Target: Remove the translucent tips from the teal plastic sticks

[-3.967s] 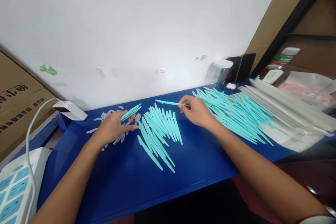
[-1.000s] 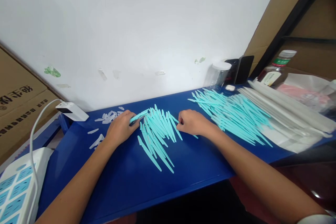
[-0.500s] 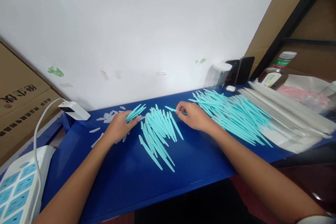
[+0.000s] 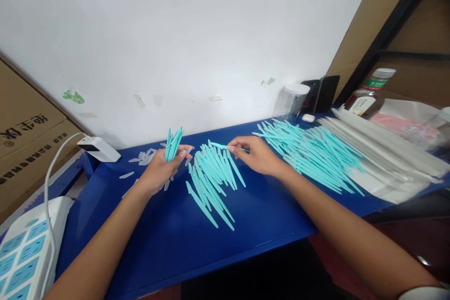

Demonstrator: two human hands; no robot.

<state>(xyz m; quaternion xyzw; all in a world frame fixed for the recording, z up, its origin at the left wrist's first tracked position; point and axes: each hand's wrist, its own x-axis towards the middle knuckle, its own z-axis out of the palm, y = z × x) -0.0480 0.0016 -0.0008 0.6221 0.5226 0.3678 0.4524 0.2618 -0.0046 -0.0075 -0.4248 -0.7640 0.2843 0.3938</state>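
A bundle of several turquoise eyebrow razors (image 4: 172, 145) stands nearly upright in my left hand (image 4: 161, 171), which is closed around their lower ends. The index finger of that hand reaches out to the right; whether a small cap sits at its tip I cannot tell. My right hand (image 4: 258, 153) pinches a single eyebrow razor (image 4: 218, 145) by one end, its other end pointing left over a loose pile of eyebrow razors (image 4: 213, 173). Translucent caps (image 4: 145, 156) lie scattered behind and beneath my left hand.
A larger heap of eyebrow razors (image 4: 312, 157) spreads over the blue table (image 4: 168, 243) at right. Beyond it lie flat white packets (image 4: 376, 150), a lidded jar (image 4: 294, 101) and a bottle (image 4: 369, 93). A white adapter (image 4: 101, 149) and a power strip (image 4: 31, 248) are at left.
The bundle in my left hand has swung from slanting right to nearly upright, and its index finger has stretched out. My right hand has shifted slightly left with its razor.
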